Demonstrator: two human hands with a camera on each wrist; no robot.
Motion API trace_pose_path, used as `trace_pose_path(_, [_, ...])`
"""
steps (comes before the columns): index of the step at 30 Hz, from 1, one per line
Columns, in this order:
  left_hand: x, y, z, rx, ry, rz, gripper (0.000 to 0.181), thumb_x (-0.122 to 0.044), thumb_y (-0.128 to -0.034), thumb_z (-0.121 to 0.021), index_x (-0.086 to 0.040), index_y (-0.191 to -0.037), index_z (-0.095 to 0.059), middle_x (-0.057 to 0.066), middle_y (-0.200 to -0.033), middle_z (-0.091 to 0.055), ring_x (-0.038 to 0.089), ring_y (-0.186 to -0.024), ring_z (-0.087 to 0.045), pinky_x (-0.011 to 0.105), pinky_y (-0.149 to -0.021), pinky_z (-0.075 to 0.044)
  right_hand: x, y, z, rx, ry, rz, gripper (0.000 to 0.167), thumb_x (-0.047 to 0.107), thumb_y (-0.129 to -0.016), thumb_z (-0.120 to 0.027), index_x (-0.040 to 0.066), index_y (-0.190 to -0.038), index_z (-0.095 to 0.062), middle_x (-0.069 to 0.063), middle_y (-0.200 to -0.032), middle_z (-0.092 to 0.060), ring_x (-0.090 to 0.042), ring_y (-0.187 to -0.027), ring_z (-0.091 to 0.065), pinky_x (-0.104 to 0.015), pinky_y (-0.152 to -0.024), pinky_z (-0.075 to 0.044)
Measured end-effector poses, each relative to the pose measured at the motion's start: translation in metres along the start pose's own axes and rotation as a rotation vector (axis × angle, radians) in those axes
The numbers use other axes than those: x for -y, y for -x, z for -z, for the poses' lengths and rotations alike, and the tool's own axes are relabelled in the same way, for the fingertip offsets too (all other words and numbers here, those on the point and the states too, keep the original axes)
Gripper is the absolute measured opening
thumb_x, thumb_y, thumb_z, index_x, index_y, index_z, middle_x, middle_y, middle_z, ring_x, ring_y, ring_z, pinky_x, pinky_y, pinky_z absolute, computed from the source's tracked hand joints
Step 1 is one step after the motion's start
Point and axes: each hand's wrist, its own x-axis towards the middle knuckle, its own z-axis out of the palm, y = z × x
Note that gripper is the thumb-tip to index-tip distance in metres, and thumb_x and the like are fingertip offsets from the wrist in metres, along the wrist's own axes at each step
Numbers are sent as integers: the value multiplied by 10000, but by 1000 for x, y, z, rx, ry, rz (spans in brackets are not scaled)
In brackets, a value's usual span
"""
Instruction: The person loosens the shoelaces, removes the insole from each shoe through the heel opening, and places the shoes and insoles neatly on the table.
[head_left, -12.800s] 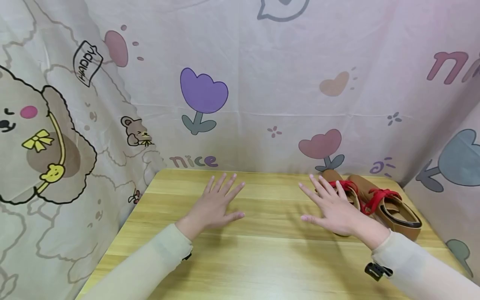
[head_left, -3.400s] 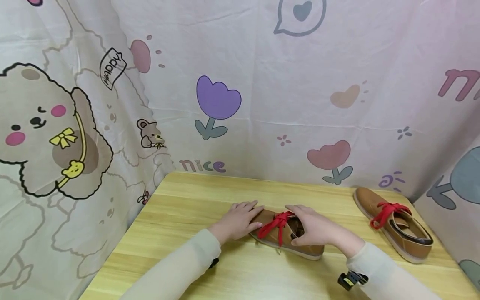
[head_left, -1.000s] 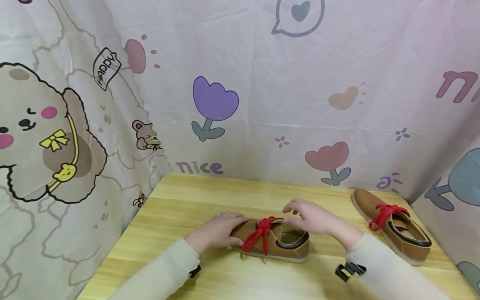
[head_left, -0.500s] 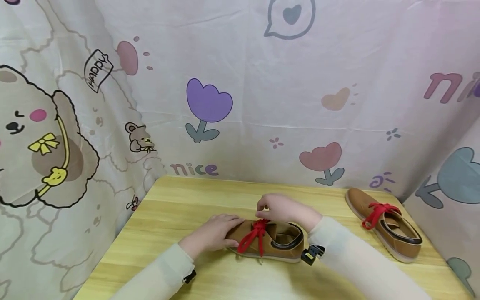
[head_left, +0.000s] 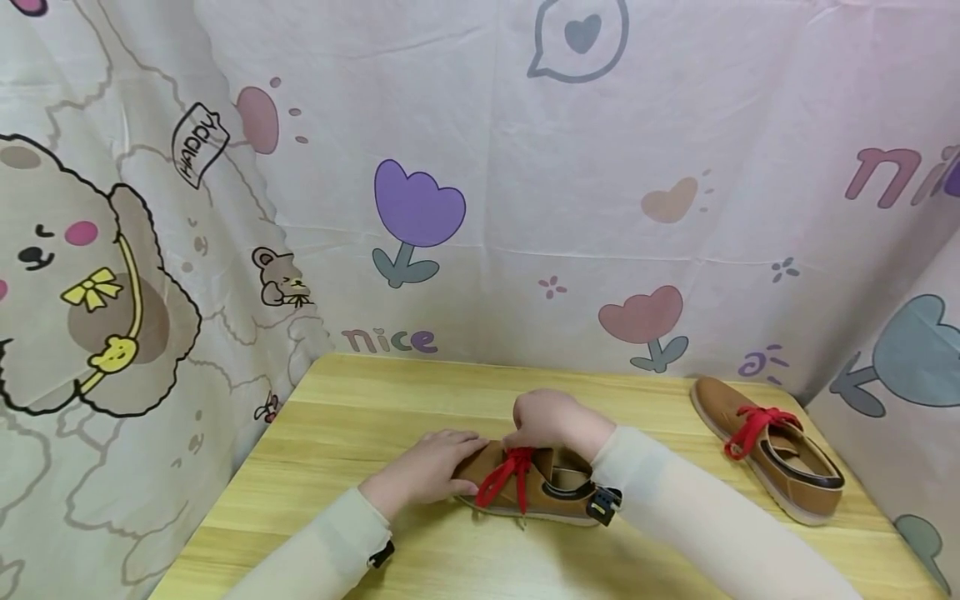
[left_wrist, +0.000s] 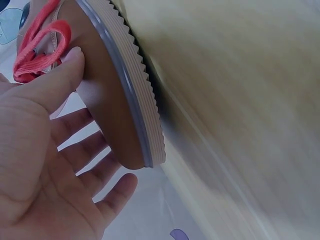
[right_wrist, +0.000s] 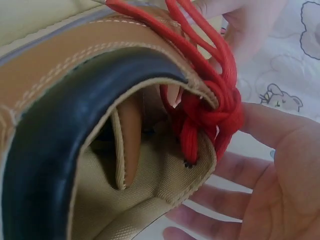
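A brown leather shoe (head_left: 558,500) with a pale sole lies on the table, toe to the left, its red shoelace (head_left: 504,482) tied in a bow. My left hand (head_left: 420,471) grips the toe; in the left wrist view its thumb lies on the near side and its fingers beyond the toe. My right hand (head_left: 558,421) is at the far side of the bow, fingers bent down. In the right wrist view its thumb (right_wrist: 270,122) meets the red knot (right_wrist: 212,107), while its fingers lie behind the shoe's far side, fingertips hidden.
A matching brown shoe (head_left: 798,483) with a red bow stands at the table's right side, toe pointing to the back left. The wooden table (head_left: 360,400) meets a printed cloth (head_left: 517,183) at the back, with more cloth at both sides.
Over several seconds the near shoe has come from the right to the middle. In the last second my right hand moved left from the opening to the knot, while my left stayed on the toe.
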Motion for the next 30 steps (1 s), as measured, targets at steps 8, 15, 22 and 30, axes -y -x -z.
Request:
trace_pose_path(8, [0, 1, -3, -13, 2, 4, 685, -430, -919, -713, -112, -1486, -495, 113, -1477, -515, 315, -1354, -474, 522, -1107, -368, 9, -4, -1, 7, 110, -25, 377, 325, -813, -774, 171, -580, -521, 47, -576, -505, -141, -563, -475, -324, -524, -430])
trace_pose_path(15, [-2, 1, -3, -14, -10, 1, 679, -427, -927, -704, -115, -1491, -489, 107, -1478, -512, 315, -1350, -478, 520, -1103, -375, 8, -4, 0, 44, 65, -1, 424, 248, -856, -760, 178, -528, -502, 70, -503, -448, -114, -504, -406, -279, -491, -366])
trace_pose_path(22, [0, 1, -3, -26, -10, -11, 703, -454, -912, -704, -111, -1488, -491, 114, -1474, -516, 321, -1343, -483, 529, -1094, -382, 10, -4, 3, 73, 48, -7, 383, 363, -840, -794, 167, -595, -573, 59, -578, -536, -118, -552, -471, -290, -543, -424])
trace_pose_path(30, [1, 1, -6, -22, -16, -3, 666, -412, -930, -706, -130, -1493, -489, 99, -1487, -506, 314, -1357, -470, 526, -1102, -374, 13, -5, 4, 91, 117, 6, 364, 210, -842, -756, 167, -567, -522, 54, -544, -473, -124, -526, -406, -284, -504, -372])
